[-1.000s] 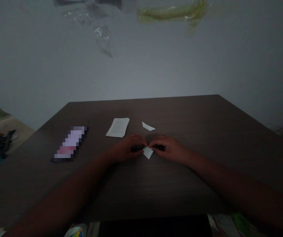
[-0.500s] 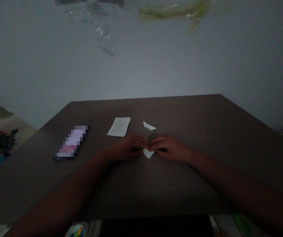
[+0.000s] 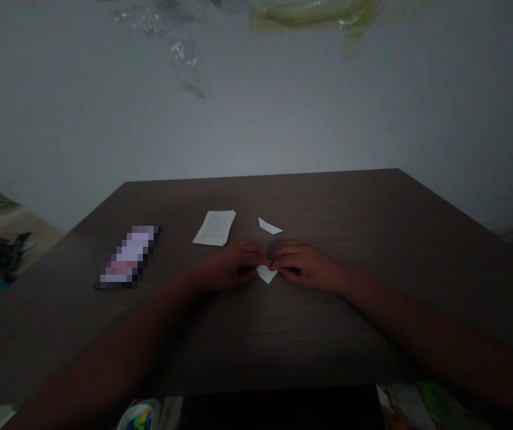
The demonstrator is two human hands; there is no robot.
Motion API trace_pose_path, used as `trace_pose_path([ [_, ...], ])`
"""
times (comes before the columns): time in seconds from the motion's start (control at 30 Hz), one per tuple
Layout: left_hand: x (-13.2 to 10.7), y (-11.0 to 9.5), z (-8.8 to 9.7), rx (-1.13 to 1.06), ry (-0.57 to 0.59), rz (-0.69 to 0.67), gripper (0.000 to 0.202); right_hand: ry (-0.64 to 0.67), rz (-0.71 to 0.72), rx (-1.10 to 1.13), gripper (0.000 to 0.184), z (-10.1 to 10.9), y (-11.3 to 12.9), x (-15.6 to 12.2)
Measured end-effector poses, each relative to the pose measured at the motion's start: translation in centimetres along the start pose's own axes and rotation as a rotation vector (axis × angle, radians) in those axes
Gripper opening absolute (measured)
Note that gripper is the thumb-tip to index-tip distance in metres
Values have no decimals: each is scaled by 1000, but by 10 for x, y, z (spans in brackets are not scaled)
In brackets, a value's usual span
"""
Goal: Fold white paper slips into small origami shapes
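Note:
Between my hands, at the middle of the table, lies a small folded piece of white paper (image 3: 267, 274); its pointed lower end shows and the rest is under my fingers. My left hand (image 3: 237, 266) pinches it from the left side. From the right, my right hand (image 3: 303, 264) presses on it with fingers bent, the two sets of fingertips meeting. Just beyond my hands is another folded paper piece (image 3: 269, 226), narrow and slanted. A stack of printed paper sheets (image 3: 215, 228) rests past my left hand.
The brown table (image 3: 328, 334) reaches back to a pale wall (image 3: 283, 119). A phone (image 3: 128, 257), its screen blurred, lies at the left. Below the front edge stands a white container (image 3: 138, 416) with colourful things in it.
My hands stay closed on the folded paper in nearly the same place, with only slight finger movement. The whole view has shifted a little.

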State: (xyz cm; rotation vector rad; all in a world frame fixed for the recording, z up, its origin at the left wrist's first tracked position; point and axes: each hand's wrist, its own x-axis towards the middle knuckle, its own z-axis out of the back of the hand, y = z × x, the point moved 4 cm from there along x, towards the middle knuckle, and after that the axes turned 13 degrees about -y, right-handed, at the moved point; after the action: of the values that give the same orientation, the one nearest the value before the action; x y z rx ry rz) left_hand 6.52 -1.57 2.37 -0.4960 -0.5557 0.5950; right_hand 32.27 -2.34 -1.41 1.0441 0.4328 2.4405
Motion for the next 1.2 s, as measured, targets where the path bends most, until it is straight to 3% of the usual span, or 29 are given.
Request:
trace_pose_path([
  [0.23,-4,4,-4,48,-5,-54,47,29,-72,-146,15,4,-6,2],
  [0.6,-6,12,-6,135,91,-101,41,28,-87,-55,6,9,-7,1],
  [0.9,-7,5,-5,153,83,-105,40,75,-71,-74,16,14,-8,1],
  [1.2,-6,-1,-3,142,99,-95,50,110,45,-95,29,10,9,0],
])
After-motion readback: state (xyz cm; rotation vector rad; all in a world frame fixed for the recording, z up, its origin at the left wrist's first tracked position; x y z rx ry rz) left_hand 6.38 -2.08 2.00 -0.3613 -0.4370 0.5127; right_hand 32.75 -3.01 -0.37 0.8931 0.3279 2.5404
